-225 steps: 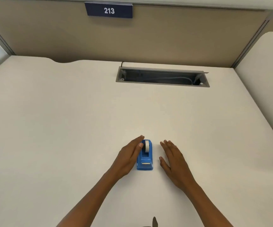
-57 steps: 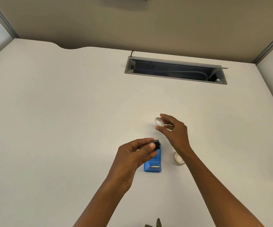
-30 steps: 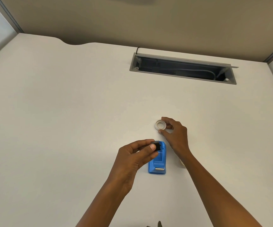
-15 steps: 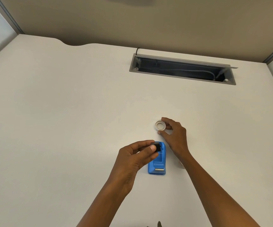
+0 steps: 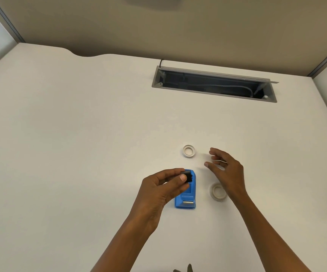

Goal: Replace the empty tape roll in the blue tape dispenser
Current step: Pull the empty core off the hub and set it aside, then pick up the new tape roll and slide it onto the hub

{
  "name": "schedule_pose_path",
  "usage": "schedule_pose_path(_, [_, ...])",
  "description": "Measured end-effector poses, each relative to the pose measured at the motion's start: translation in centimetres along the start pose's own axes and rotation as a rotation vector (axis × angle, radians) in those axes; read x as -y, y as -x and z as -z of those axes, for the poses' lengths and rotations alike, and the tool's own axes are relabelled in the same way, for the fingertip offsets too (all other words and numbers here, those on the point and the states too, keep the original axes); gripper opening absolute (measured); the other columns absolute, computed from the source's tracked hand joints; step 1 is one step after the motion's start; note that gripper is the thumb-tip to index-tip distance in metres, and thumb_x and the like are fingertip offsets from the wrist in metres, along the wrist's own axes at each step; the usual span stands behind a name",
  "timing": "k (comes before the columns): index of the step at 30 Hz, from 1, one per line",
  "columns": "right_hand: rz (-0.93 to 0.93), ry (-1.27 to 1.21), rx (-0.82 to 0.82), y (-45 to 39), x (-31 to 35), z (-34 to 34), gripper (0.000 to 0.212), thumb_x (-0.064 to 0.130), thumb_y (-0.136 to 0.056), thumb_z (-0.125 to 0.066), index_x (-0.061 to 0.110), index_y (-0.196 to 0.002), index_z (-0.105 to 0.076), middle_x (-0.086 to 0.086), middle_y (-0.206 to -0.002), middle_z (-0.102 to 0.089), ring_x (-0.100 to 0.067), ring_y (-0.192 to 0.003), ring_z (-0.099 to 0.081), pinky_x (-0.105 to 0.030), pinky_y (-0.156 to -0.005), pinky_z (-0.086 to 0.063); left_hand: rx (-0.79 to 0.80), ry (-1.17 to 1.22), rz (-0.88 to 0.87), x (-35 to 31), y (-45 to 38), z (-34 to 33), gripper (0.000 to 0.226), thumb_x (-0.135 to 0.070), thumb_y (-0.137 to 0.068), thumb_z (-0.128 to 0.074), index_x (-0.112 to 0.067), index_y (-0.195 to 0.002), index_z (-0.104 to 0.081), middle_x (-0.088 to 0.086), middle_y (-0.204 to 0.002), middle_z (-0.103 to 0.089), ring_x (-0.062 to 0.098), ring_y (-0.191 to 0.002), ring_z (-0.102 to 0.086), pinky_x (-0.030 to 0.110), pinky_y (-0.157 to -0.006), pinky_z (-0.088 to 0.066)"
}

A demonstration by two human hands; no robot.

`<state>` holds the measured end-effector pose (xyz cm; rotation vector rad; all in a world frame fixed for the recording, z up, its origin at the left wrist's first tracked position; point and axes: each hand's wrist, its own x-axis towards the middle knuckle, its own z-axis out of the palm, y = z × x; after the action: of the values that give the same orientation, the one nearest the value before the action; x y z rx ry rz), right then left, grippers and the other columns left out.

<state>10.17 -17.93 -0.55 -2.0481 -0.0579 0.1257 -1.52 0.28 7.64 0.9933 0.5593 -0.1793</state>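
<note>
A white desk (image 5: 80,154) has a grey slot (image 5: 214,84) at the back. The left hand (image 5: 162,190) pinches a small black hub (image 5: 188,177) over the blue dispenser (image 5: 186,195). The right hand (image 5: 226,171) hangs loose, holding nothing. One roll (image 5: 217,192) lies beside it. The thin ring (image 5: 189,151) lies farther back.
</note>
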Motion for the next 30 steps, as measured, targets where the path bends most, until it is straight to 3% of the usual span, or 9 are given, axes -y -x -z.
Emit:
schedule_pose_path(9, [0.003, 0.175, 0.052, 4.6, -2.1, 2.9, 0.044, 0.019, -0.07, -0.08, 0.022, -0.111, -0.065, 0.001, -0.111, -0.064, -0.014, -0.091, -0.058, -0.013, -0.076, -0.041, 0.032, -0.008, 0.001, 0.2, 0.2, -0.5, 0.029, -0.02, -0.063, -0.077, -0.015, -0.092, -0.076, 0.008, -0.097, -0.075, 0.023, -0.091, -0.072, 0.021, -0.072, -0.056])
schedule_pose_path(15, [0.004, 0.336, 0.134, 5.9, -2.3, 2.7, 0.064, 0.027, -0.065, -0.084, 0.022, -0.123, -0.057, 0.0, -0.121, -0.049, -0.017, -0.113, -0.042, -0.035, -0.093, -0.045, 0.035, -0.015, 0.002, 0.3, 0.5, -0.6, 0.03, -0.019, -0.062, -0.077, -0.015, -0.092, -0.076, 0.008, -0.096, -0.076, 0.023, -0.09, -0.072, 0.02, -0.071, -0.056])
schedule_pose_path(22, [0.034, 0.345, 0.156, 6.5, -2.7, 3.0, 0.06, 0.017, -0.065, -0.084, 0.021, -0.12, -0.06, 0.002, -0.109, -0.046, -0.018, -0.103, -0.046, -0.026, -0.085, -0.042, 0.038, -0.03, -0.002, 0.4, 0.7, -0.8, 0.029, -0.019, -0.063, -0.077, -0.015, -0.091, -0.076, 0.008, -0.096, -0.075, 0.022, -0.09, -0.072, 0.02, -0.072, -0.056])
schedule_pose_path(27, [0.027, 0.259, 0.131, 6.7, -2.4, 3.4, 0.052, 0.01, -0.066, -0.083, 0.018, -0.114, -0.064, 0.002, -0.104, -0.055, -0.009, -0.086, -0.055, -0.003, -0.071, -0.04, 0.033, -0.03, 0.001, 0.5, 0.9, -0.9, 0.03, -0.018, -0.063, -0.077, -0.013, -0.092, -0.075, 0.009, -0.098, -0.075, 0.024, -0.091, -0.072, 0.023, -0.075, -0.057])
schedule_pose_path(30, [0.008, 0.159, 0.113, 7.0, -1.5, 3.6, 0.049, 0.012, -0.065, -0.084, 0.018, -0.11, -0.066, 0.002, -0.106, -0.061, -0.01, -0.087, -0.06, -0.004, -0.071, -0.045, 0.035, -0.033, -0.001, 0.5, 1.0, -0.9, 0.03, -0.017, -0.064, -0.077, -0.012, -0.093, -0.075, 0.01, -0.099, -0.074, 0.024, -0.091, -0.071, 0.024, -0.077, -0.057])
